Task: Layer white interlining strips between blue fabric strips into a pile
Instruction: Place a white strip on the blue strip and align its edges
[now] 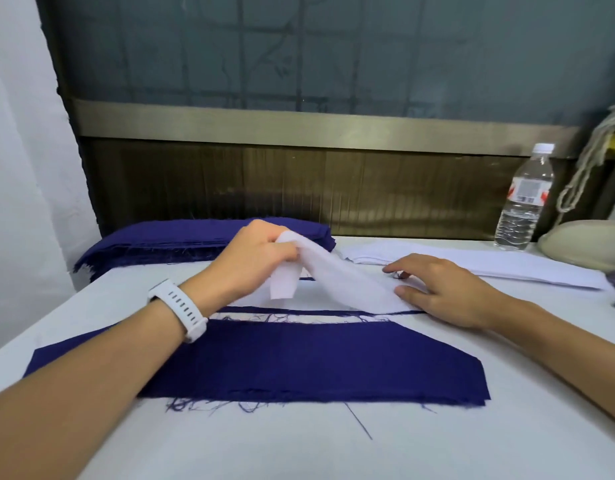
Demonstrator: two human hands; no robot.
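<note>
1. My left hand [250,261] is pinching one end of a white interlining strip [337,278], held up off the table. My right hand [441,289] lies flat, fingers relaxed, pressing the other end down.
2. That strip droops onto the pile [316,310], where only a thin blue edge shows.
3. Just in front lies a loose blue fabric strip [299,365], frayed and thready along its long edges, with bare white table [299,445] nearer me.
4. Further back there's a blue stack [181,240] on the left, a white stack [489,263] on the right and a clear water bottle [524,202].
</note>
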